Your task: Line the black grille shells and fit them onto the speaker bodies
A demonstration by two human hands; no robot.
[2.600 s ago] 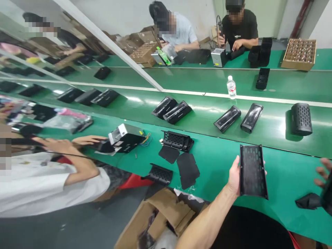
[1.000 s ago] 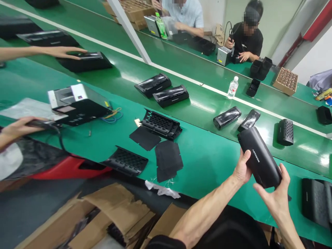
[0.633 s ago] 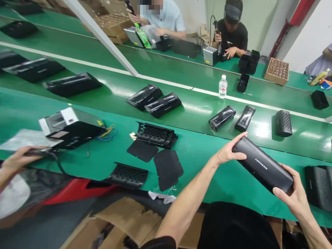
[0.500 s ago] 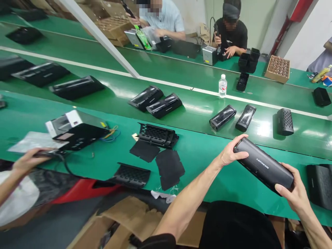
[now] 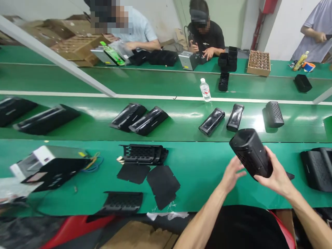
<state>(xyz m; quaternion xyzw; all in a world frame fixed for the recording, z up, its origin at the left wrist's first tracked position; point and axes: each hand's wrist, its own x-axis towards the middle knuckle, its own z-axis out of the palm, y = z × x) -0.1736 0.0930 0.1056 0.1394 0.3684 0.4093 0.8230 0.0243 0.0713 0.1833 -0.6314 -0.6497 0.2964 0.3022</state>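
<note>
A black casing [image 5: 251,152] is held tilted above the table [image 5: 204,155], its far end raised and leaning to the left. The right grip [image 5: 277,173] is closed round its near end, thumb underneath and fingers along the right side. The left grip [image 5: 232,174] is spread open just to the left of the casing with nothing in its palm; whether a fingertip touches the casing cannot be told. Behind the right grip a small dark piece [image 5: 289,175] partly shows on the table, and farther right of it are dark housings [image 5: 316,169]. Left of the left grip lie two flat black sheets [image 5: 163,186], with stacked perforated panels [image 5: 142,154] beyond them and a curved shell [image 5: 123,201] nearer the table's front edge. Farther left is a boxy device [image 5: 55,166] with coloured wires. Beyond both grips, a shiny green belt [image 5: 184,131] carries two glossy casings [image 5: 212,121] and, past the right grip, a perforated casing [image 5: 275,114]. A clear bottle [image 5: 205,90] stands farther off, near a white line. Across the belt, co-workers [image 5: 207,38] sit at another table.
</note>
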